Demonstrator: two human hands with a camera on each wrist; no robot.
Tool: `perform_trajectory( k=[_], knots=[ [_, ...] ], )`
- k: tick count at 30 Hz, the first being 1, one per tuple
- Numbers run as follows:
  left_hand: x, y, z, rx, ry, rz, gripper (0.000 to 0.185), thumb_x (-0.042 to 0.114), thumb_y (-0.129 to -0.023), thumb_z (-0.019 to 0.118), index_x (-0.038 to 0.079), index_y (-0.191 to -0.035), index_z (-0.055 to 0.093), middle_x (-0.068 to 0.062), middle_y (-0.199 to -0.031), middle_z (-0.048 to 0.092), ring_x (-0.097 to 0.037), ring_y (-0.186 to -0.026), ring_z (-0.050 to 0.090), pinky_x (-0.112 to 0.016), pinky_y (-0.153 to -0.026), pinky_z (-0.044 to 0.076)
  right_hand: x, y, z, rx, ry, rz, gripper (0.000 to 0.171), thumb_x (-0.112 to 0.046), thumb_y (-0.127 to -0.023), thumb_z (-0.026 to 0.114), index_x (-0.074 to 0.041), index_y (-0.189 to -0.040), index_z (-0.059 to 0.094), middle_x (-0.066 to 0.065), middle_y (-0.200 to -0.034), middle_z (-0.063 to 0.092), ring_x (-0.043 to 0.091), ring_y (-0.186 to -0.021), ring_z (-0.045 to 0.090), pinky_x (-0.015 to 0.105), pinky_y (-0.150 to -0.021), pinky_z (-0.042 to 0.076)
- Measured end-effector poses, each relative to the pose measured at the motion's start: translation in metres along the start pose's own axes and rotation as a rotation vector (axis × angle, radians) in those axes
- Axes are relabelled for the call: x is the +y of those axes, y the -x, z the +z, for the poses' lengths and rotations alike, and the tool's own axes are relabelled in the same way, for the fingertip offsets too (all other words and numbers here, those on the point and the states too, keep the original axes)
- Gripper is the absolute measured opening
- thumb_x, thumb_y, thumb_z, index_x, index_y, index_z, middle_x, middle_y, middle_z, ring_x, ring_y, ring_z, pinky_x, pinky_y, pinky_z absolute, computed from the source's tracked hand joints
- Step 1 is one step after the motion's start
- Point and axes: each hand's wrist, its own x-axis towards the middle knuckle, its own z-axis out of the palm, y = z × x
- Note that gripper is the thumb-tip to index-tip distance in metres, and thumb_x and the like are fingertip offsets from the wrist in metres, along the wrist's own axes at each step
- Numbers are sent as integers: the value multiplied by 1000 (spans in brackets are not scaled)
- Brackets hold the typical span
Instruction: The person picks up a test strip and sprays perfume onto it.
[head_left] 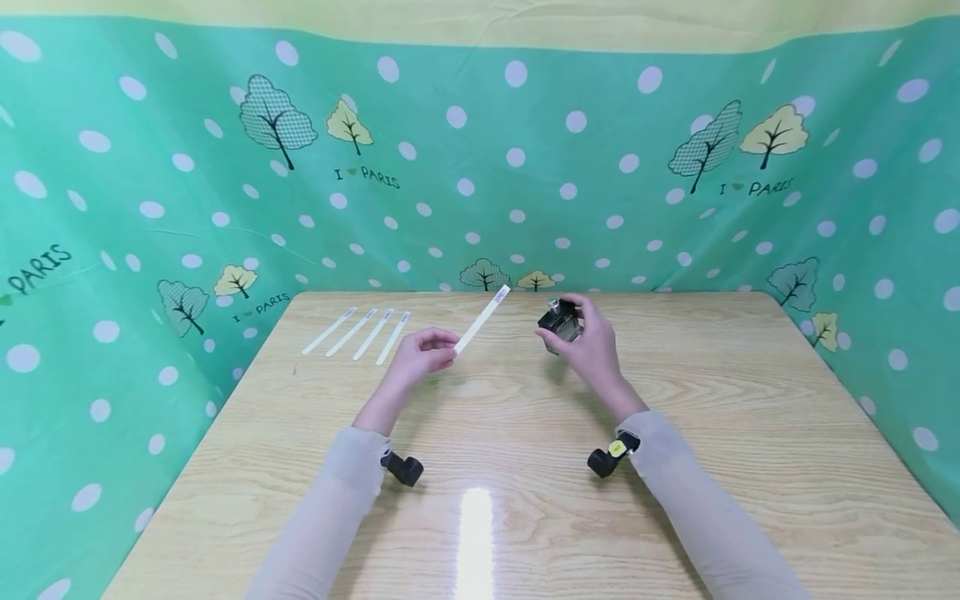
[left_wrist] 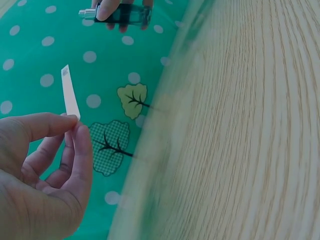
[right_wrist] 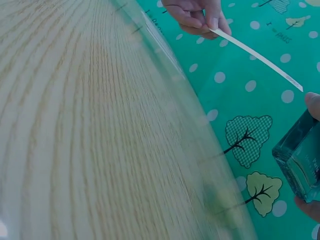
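Four white paper test strips [head_left: 358, 332] lie side by side on the wooden tabletop [head_left: 525, 467], untouched. The left hand [head_left: 420, 354] pinches a fifth white paper strip [head_left: 482, 318] at its lower end, raised toward the small clear glass perfume bottle [head_left: 561, 322]. The right hand [head_left: 592, 342] wraps its grip round that bottle just beside the strip's tip; no wetting is discernible, so spraying appears outstanding.
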Motion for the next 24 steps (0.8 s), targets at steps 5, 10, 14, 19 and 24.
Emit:
perform_trajectory(
  k=[5,10,14,19,24],
  knots=[
    [-4,-2,-7,24,-9,-23,33,-3,-89,67,-3,-121,62,2,-97,67,-9,-87,66,-20,-82,61,2,-1,-3,0,-3,27,70,-28,-74,89,-8,-132,54,16,-123,65,35,-110,64,48,-85,60],
    [-8,-4,-14,49,-2,-36,33,-2,-89,68,-4,-122,62,0,-98,68,-8,-86,66,-22,-86,61,4,0,-4,2,-3,32,69,-29,-76,88,-9,-132,54,17,-124,65,35,-112,64,49,-89,60],
    [-13,-6,-21,81,-7,-69,34,1,-90,69,-4,-123,62,-1,-99,68,-11,-90,68,-24,-89,60,6,1,-5,9,5,37,70,-30,-75,88,-10,-133,54,15,-123,65,32,-111,63,48,-90,60],
    [-19,-11,-33,126,3,-124,36,2,-90,69,-4,-125,61,0,-98,67,-12,-90,67,-22,-89,60,9,2,-7,17,37,47,71,-32,-75,88,-10,-134,54,14,-118,66,30,-106,61,49,-87,58],
    [-22,-14,-43,147,48,-172,39,1,-91,68,-5,-128,59,3,-97,66,-6,-83,66,-21,-88,60,10,3,-8,13,38,59,71,-32,-75,88,-11,-133,54,13,-118,66,29,-105,59,48,-84,55]
  ],
)
